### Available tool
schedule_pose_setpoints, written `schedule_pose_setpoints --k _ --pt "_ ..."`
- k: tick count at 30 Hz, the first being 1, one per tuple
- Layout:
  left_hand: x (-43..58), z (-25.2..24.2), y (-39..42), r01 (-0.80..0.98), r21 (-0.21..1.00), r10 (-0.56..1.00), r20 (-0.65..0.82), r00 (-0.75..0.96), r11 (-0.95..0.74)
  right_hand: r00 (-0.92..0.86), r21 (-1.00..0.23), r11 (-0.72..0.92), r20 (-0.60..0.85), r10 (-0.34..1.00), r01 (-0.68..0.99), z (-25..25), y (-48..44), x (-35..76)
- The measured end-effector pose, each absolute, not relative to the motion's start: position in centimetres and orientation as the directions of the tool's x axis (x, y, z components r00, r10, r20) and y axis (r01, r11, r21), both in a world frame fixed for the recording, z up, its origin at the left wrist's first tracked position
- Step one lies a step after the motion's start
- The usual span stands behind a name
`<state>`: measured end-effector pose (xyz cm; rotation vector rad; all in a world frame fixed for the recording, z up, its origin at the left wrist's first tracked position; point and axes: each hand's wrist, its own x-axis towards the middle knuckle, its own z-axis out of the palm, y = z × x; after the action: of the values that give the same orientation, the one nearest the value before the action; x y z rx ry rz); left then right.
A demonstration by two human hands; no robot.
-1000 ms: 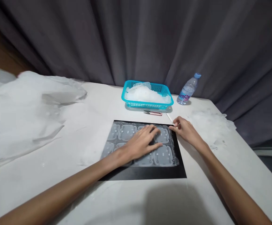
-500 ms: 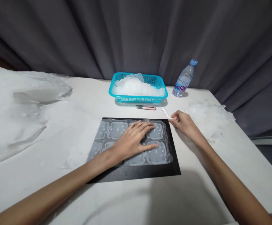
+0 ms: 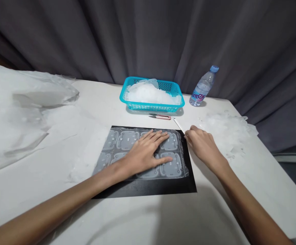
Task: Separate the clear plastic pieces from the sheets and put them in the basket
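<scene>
My left hand [image 3: 146, 151] lies flat, fingers spread, on a clear plastic sheet [image 3: 172, 165] moulded with several rounded rectangular shapes. Under the sheet is a black mat [image 3: 160, 187] on the white table. At the mat's back right corner, my right hand [image 3: 197, 139] is closed round a thin white stick-like tool [image 3: 178, 125], whose far end points back and left. The tool's near end is hidden by the fingers. Small scissors or snips [image 3: 160, 116] with a red handle lie just behind the mat.
A turquoise basket [image 3: 151, 107] holding white translucent pieces stands at the back. Right of it is a water bottle [image 3: 201, 89]. Translucent scraps [image 3: 230, 131] lie on the right, and a large heap of translucent plastic sheeting [image 3: 15, 112] covers the left. A grey curtain hangs behind.
My right hand has turned knuckles-up and shifted slightly right and down, still with the white tool. My left hand stays on the sheet. The view has shifted a little.
</scene>
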<state>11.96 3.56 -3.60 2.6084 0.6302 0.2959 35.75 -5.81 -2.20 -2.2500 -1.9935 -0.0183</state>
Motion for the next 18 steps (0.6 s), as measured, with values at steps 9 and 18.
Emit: schedule_pose_setpoints --k 9,18 --pt "11.7 -3.9 3.7 0.365 0.489 0.475 0.119 0.872 -0.792 0.295 -0.439 -0.273 -0.019 0.955 0.856 -2.0 -5.1 36.5" --pt "11.7 -4.3 3.6 0.299 0.421 0.404 0.187 0.895 -0.856 0.105 -0.974 0.077 0.101 0.989 0.212 0.6 -8.5 36.4"
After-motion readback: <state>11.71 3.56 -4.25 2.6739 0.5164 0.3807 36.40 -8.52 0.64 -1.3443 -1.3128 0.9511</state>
